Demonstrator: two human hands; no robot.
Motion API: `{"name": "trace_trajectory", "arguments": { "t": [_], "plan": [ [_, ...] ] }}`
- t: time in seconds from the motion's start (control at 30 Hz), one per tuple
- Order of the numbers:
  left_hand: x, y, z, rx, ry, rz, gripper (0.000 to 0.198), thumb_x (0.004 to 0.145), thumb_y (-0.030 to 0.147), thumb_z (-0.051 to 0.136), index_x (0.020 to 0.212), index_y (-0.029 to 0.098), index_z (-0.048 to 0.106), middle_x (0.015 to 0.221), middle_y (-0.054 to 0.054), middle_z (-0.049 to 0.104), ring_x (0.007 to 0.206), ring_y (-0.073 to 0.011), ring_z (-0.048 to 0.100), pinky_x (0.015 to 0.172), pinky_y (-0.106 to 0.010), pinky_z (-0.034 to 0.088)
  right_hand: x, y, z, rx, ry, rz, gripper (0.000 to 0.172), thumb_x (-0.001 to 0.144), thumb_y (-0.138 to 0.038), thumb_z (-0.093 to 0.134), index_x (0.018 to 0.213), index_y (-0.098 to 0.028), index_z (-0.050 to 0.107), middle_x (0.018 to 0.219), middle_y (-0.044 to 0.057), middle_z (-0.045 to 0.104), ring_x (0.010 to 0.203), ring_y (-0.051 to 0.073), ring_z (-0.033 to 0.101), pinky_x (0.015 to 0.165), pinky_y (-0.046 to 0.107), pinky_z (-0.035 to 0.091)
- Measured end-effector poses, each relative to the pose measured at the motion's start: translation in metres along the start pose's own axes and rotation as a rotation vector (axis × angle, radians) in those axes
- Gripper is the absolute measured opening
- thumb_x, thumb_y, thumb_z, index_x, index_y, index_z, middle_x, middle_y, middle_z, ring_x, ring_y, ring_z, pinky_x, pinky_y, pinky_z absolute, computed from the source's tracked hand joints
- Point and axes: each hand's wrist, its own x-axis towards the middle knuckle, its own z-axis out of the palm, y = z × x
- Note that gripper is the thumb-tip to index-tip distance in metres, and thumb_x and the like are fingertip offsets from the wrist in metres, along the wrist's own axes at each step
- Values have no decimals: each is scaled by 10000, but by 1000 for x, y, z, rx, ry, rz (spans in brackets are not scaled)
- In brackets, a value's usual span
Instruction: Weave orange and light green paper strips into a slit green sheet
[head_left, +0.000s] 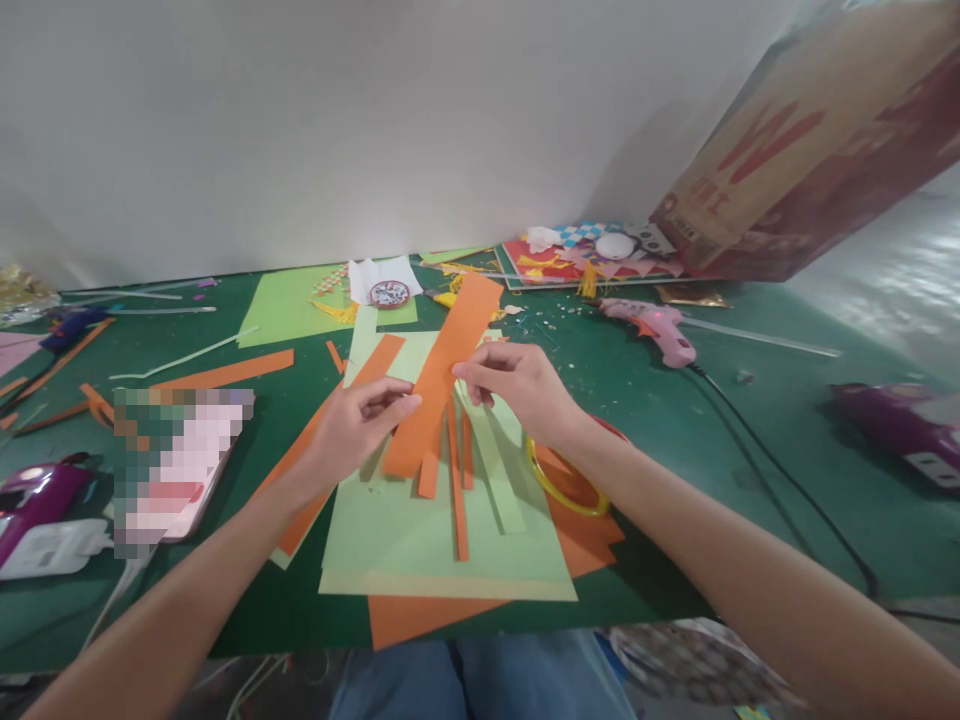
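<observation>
A wide orange paper strip (pixel 450 375) is held up at a slant over the green sheets. My left hand (pixel 360 430) pinches its left edge between thumb and fingers. On the opposite edge, my right hand (pixel 521 385) grips it with the thumb and curled fingers. Beneath lie pale green paper sheets (pixel 442 575) with a narrow orange strip (pixel 456 500) and a pale green strip (pixel 491 470) on top. Another long orange strip (pixel 304 455) runs under my left wrist. A yellow ring (pixel 574 500), partly hidden by my right forearm, rests on orange paper (pixel 592 545).
To the right, a pink glue gun (pixel 652 325) trails a black cord (pixel 772 455); a purple device (pixel 900 425) sits beyond. A phone (pixel 184 470) and white charger (pixel 56 550) are at left. A paper bag (pixel 810 150) stands at the back right, near craft scraps (pixel 585 250).
</observation>
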Motion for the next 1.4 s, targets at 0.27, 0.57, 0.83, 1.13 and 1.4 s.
{"name": "trace_trajectory", "arguments": {
  "t": [0.27,0.57,0.83,1.13,1.4],
  "plan": [
    [-2,8,-4,-126,-174,-137,320,867,388,494,629,180,440,517,61,461,513,-121,598,508,-225,390,-6,0,11,139,-63,60,281,664,-341,716,539,-158,543,486,-31,537,432,70,463,446,231,354],
    [-1,7,-6,-85,-184,-196,320,843,425,515,647,174,485,587,41,438,516,-114,541,463,-218,392,-2,3,6,137,-3,61,243,702,-321,676,582,-165,533,480,-40,529,413,67,470,422,218,345],
    [0,2,-5,-17,-182,-117,410,835,400,550,552,177,355,524,70,293,441,-66,359,455,-225,266,-3,7,11,34,-8,2,304,708,-340,693,536,-162,515,462,-39,520,412,60,447,433,219,354],
    [-5,-3,5,-613,-493,-390,269,902,401,457,847,158,559,562,15,598,461,-117,582,515,-252,453,-2,10,5,290,-422,240,343,659,-337,739,924,-152,620,630,-15,627,506,100,578,443,213,390],
    [-6,-3,8,-673,-519,-411,280,875,405,508,827,132,548,510,5,583,443,-120,577,483,-240,480,-1,11,3,296,-445,358,504,661,-306,746,1101,-110,597,582,-17,623,496,90,573,460,206,409]
  ]
}}
